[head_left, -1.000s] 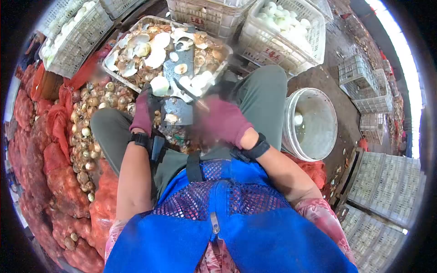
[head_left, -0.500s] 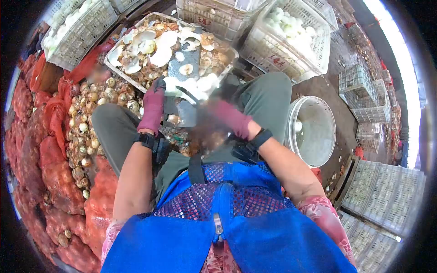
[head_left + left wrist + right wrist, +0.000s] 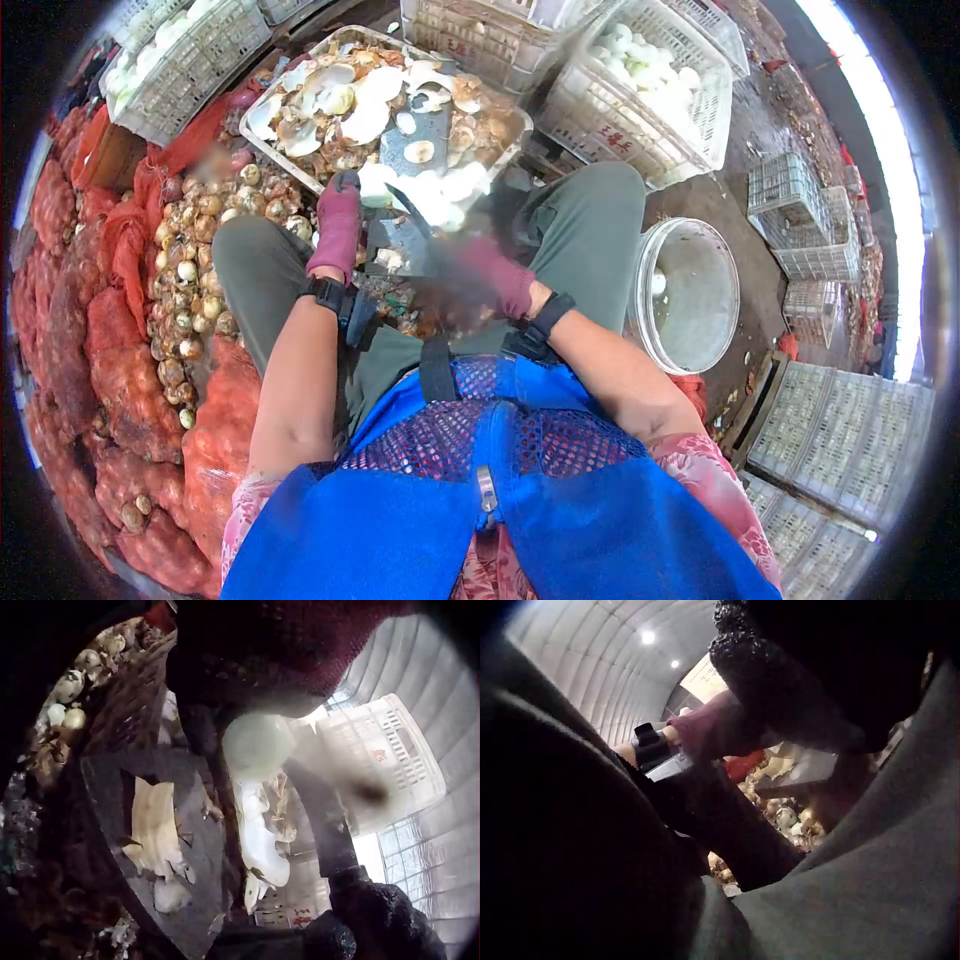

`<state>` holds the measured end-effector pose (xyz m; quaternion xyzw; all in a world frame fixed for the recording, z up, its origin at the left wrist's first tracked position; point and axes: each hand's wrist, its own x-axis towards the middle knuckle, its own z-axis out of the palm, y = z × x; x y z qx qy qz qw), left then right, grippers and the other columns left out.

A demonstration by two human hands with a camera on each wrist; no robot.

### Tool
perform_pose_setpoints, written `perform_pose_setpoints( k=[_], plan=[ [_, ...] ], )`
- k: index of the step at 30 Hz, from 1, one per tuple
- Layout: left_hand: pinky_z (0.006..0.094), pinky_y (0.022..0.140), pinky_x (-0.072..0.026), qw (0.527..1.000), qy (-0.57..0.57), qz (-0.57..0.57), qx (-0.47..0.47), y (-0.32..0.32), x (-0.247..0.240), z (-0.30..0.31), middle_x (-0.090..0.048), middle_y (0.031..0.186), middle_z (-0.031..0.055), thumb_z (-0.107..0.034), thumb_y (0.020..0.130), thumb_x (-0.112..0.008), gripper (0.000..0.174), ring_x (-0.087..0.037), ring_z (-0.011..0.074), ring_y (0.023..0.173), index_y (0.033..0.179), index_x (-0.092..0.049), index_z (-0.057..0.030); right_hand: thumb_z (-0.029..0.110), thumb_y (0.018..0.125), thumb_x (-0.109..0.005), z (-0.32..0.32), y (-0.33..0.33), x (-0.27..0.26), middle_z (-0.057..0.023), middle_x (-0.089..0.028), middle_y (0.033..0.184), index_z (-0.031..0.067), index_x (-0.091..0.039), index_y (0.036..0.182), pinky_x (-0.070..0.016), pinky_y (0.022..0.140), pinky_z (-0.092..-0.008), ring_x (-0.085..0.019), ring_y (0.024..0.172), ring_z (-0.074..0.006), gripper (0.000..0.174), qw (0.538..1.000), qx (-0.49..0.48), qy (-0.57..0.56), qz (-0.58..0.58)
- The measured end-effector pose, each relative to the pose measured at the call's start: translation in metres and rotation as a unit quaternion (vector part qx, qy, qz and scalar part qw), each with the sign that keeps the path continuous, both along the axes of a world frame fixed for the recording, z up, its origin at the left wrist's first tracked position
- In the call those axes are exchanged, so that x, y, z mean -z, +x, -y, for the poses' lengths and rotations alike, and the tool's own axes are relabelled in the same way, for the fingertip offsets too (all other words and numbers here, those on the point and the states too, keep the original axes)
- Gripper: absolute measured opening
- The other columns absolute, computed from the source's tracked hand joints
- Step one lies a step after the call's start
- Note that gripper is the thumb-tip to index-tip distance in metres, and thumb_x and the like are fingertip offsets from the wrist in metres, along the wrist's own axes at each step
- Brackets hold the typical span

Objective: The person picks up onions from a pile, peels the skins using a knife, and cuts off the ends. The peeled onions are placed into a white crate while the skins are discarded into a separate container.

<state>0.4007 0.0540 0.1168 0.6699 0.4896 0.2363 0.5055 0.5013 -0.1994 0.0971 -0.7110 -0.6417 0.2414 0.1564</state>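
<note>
In maroon and black gloves, the left hand (image 3: 338, 222) holds a peeled white onion (image 3: 259, 744) in the left wrist view; its fingertips are mostly hidden. Curled black-gloved fingers of the right hand (image 3: 386, 919) grip a knife, whose dark blade (image 3: 322, 814) reaches up to the onion's side. In the head view the right hand (image 3: 492, 272) is blurred, with the knife blade (image 3: 408, 210) pointing toward the left hand. Below the onion is a white, ragged piece (image 3: 262, 840). A dark board (image 3: 199, 862) bears a pale scrap of peel (image 3: 154, 825).
A tray (image 3: 275, 160) of peels and onion pieces lies beyond the hands. Crates (image 3: 640, 120) with white onions stand behind. A white bucket (image 3: 690, 290) is at the right, loose onions (image 3: 190, 270) and red net sacks (image 3: 130, 400) at the left.
The left hand has turned more upright and moved slightly right. The knife blade has shifted and tilted beside the onion. The whole head view has drifted a little.
</note>
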Motion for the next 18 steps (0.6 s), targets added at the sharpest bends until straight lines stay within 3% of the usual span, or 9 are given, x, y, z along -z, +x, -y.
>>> perform_pose_setpoints(
  k=[2, 6, 9, 11, 13, 15, 16, 17, 18],
  plan=[
    [0.0402, 0.076, -0.0495, 1.0, 0.002, 0.015, -0.006, 0.001, 0.009, -0.007, -0.065, 0.094, 0.0202, -0.03, 0.092, -0.051, 0.035, -0.063, 0.0323, 0.083, 0.112, -0.061, -0.0038, 0.019, 0.1, -0.039, 0.001, -0.007, -0.015, -0.0064, -0.054, 0.126, 0.0065, -0.045, 0.134, -0.0399, 0.098, -0.0271, -0.05, 0.115, -0.0142, 0.037, 0.919, 0.091, 0.062, -0.379],
    [0.0374, 0.072, -0.0501, 1.0, -0.007, 0.005, 0.02, -0.003, -0.009, 0.002, -0.065, 0.094, 0.0177, -0.031, 0.092, -0.051, 0.036, -0.063, 0.0281, 0.081, 0.115, -0.06, -0.0043, 0.025, 0.099, -0.044, -0.003, -0.006, -0.007, -0.0037, -0.058, 0.115, 0.0103, -0.051, 0.129, -0.0442, 0.091, -0.0259, -0.054, 0.104, -0.0111, 0.034, 0.906, 0.082, 0.148, -0.388],
    [0.0325, 0.068, -0.0501, 0.975, -0.168, 0.147, 0.008, -0.006, -0.029, 0.014, -0.064, 0.096, 0.0138, -0.03, 0.092, -0.053, 0.036, -0.062, 0.0232, 0.079, 0.118, -0.059, -0.0061, 0.031, 0.098, -0.046, -0.002, -0.001, -0.03, -0.0096, -0.061, 0.105, 0.0086, -0.057, 0.118, -0.0479, 0.081, -0.031, -0.059, 0.092, -0.0183, 0.033, 0.947, 0.108, 0.044, -0.298],
    [0.0271, 0.063, -0.049, 0.967, -0.163, 0.176, 0.087, -0.009, -0.041, 0.022, -0.064, 0.098, 0.0089, -0.032, 0.092, -0.055, 0.038, -0.061, 0.0179, 0.078, 0.122, -0.056, -0.0085, 0.038, 0.094, -0.049, 0.008, -0.002, -0.06, -0.018, -0.061, 0.098, 0.0037, -0.059, 0.106, -0.0481, 0.076, -0.039, -0.06, 0.086, -0.028, 0.037, 0.98, 0.199, 0.008, 0.016],
    [0.0257, 0.062, -0.0481, 0.967, -0.192, 0.139, 0.091, -0.006, -0.054, 0.02, -0.064, 0.099, 0.0058, -0.029, 0.091, -0.057, 0.038, -0.06, 0.0145, 0.079, 0.124, -0.055, -0.0102, 0.038, 0.093, -0.052, 0.013, -0.001, -0.09, -0.0206, -0.06, 0.095, 0.0025, -0.058, 0.104, -0.0471, 0.075, -0.0413, -0.06, 0.086, -0.0317, 0.038, 0.973, 0.227, 0.029, -0.021],
    [0.0282, 0.082, -0.0511, 0.952, -0.163, 0.152, 0.211, -0.004, -0.082, 0.01, -0.055, 0.119, 0.0075, -0.014, 0.087, -0.061, 0.052, -0.054, 0.0188, 0.111, 0.135, -0.043, -0.0073, 0.038, 0.091, -0.054, 0.013, 0.005, -0.119, -0.0233, -0.06, 0.093, 0.0012, -0.058, 0.103, -0.0462, 0.075, -0.0435, -0.059, 0.086, -0.0354, 0.039, 0.965, 0.249, 0.058, -0.054],
    [0.0299, 0.089, -0.0477, 0.921, -0.271, 0.245, 0.139, -0.007, -0.107, 0.019, -0.053, 0.126, 0.0072, -0.009, 0.087, -0.059, 0.051, -0.051, 0.0181, 0.114, 0.136, -0.042, -0.0061, 0.036, 0.09, -0.055, 0.014, 0.008, -0.133, -0.0224, -0.06, 0.092, 0.0013, -0.058, 0.103, -0.0461, 0.075, -0.0435, -0.059, 0.086, -0.0352, 0.037, 0.952, 0.259, 0.064, -0.149],
    [0.0299, 0.089, -0.0477, 0.921, -0.265, 0.25, 0.136, -0.01, -0.112, 0.02, -0.053, 0.126, 0.0072, -0.009, 0.087, -0.059, 0.051, -0.051, 0.0181, 0.114, 0.136, -0.042, -0.0061, 0.034, 0.09, -0.057, 0.015, 0.013, -0.146, -0.0215, -0.06, 0.092, 0.0014, -0.058, 0.104, -0.046, 0.075, -0.0435, -0.059, 0.086, -0.0351, 0.036, 0.93, 0.266, 0.068, -0.242],
    [0.0299, 0.093, -0.0457, 0.938, -0.046, 0.263, 0.222, -0.012, -0.116, 0.018, -0.052, 0.127, 0.0075, -0.007, 0.088, -0.058, 0.05, -0.05, 0.0176, 0.115, 0.135, -0.042, -0.0055, 0.029, 0.09, -0.057, 0.017, 0.022, -0.158, -0.0202, -0.06, 0.091, 0.0016, -0.059, 0.105, -0.0466, 0.073, -0.0411, -0.059, 0.085, -0.0337, 0.031, 0.935, 0.239, 0.052, -0.257]
  ],
)
